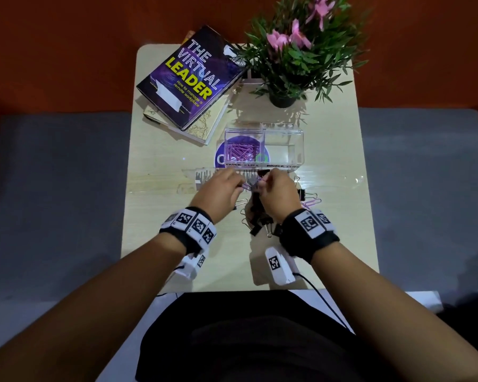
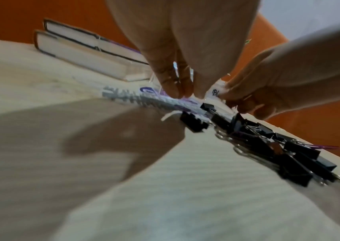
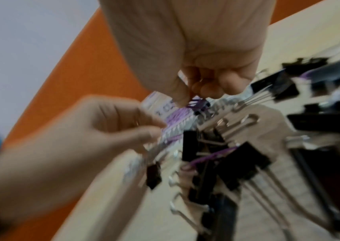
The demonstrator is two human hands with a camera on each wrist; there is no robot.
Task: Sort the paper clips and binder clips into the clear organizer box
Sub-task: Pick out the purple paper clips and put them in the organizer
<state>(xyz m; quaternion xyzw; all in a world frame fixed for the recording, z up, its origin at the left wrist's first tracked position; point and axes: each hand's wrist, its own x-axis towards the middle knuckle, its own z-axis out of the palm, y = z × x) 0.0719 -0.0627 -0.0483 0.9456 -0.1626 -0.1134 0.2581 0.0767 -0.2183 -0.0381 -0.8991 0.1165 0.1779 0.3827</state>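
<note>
Your left hand (image 1: 221, 190) covers whatever sits under its fingertips, and both wrist views are smeared by blur, so you cannot tell for certain what it holds; its fingers are bunched together, tips down, over purple paper clips (image 1: 248, 186) just in front of the box. Your right hand (image 1: 278, 193) hides the far part of the pile, and in the right wrist view its curled fingers (image 3: 187, 96) pinch a purple paper clip (image 3: 199, 102).

The clear organizer box (image 1: 298, 150) is a see-through plastic tray with two sections and hand-written labels on its near wall. The left section holds a heap of purple clips (image 1: 242, 151); the right section shows only its clear floor. The binder clips (image 1: 260, 216) are black with silver wire handles, tangled in a heap with a few purple clips sticking out.

The box lies just beyond both hands, at the middle of the table (image 1: 155, 205). The heap lies between your wrists and runs under the right hand. Far left lies a stack of books (image 1: 189, 78), far right a potted plant (image 1: 293, 56).
</note>
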